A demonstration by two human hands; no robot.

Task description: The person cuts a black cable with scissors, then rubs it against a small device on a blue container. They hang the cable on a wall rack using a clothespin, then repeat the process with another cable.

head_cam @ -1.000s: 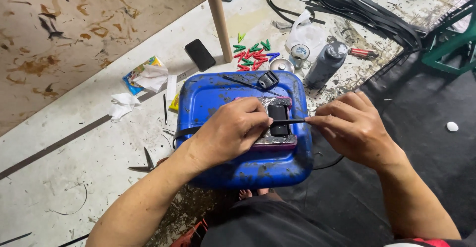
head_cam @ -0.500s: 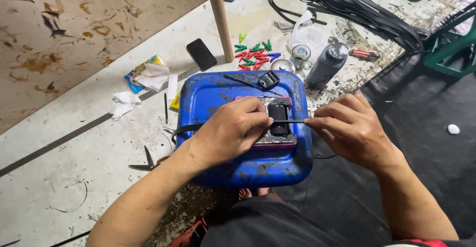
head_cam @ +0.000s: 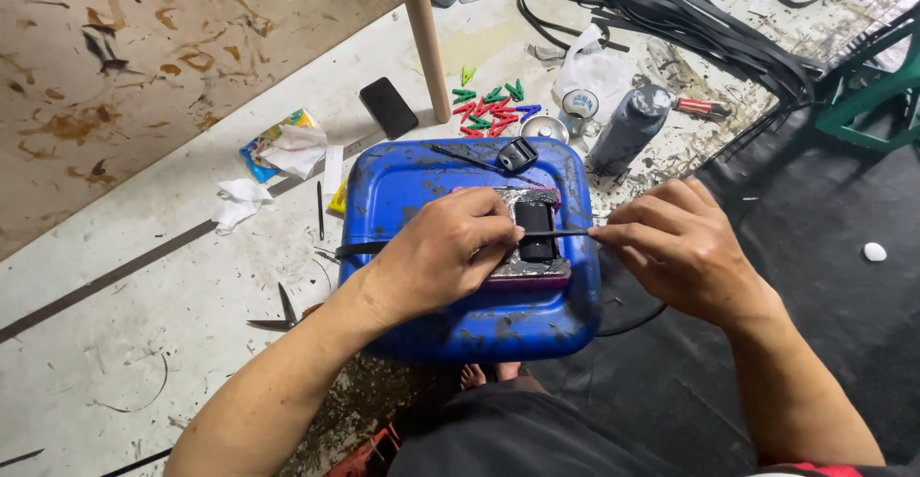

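My left hand (head_cam: 443,259) presses down on the small black block (head_cam: 533,220) atop the blue drum (head_cam: 422,185); my right hand (head_cam: 682,245) keeps a pinching grip on the thin black strip (head_cam: 558,235) stretched between them; beyond the grip lie coloured pegs (head_cam: 491,108), a dark bottle (head_cam: 628,129) and a phone (head_cam: 388,107); scissors (head_cam: 280,314) sit left on the floor.

blue canister (head_cam: 422,190); black strap (head_cam: 556,235); red-green pegs (head_cam: 489,108); black phone (head_cam: 388,106)
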